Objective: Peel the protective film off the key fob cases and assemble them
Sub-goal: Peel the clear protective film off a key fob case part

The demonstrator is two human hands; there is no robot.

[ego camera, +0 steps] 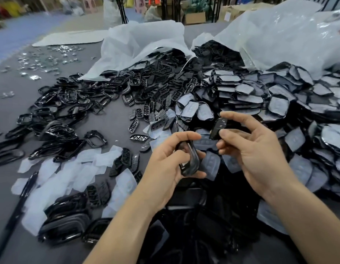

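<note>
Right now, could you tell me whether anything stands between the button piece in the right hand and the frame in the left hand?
Nothing visible does. The right hand pinches the button piece up and right of the frame gripped by the left hand; only a bare gap separates them. Film-covered pieces lie below.

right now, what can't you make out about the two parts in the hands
Head view, button panel in the right hand: film on or off, too blurred; thumb covers part.
Head view, black frame in the left hand: thumb and fingers cover its ends.
Head view, dark pile between forearms: shapes lost in shadow.
</note>
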